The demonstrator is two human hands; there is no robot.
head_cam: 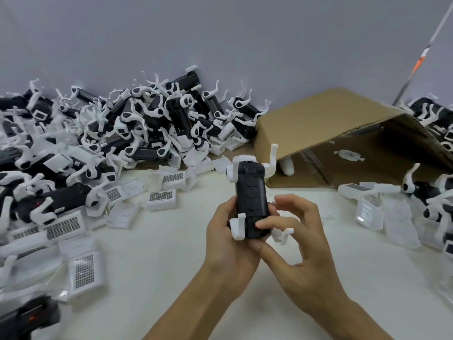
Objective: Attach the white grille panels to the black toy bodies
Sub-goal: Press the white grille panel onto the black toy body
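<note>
Black toy body (pixel 250 192) is held upright above the bench (pixel 171 278), near the cardboard box (pixel 331 123). Left hand (pixel 225 231) fingers are wrapped round it; right hand (pixel 294 231) pinches its lower end. No grille fitted yet, seemingly. Next: a loose grille panel (pixel 163 196), left of the body, needs fetching.

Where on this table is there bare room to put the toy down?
Bare table lies in front of both hands, between the loose grille panels on the left and the clear panels on the right. The far left is crowded with the toy pile; the cardboard box fills the far right.
</note>
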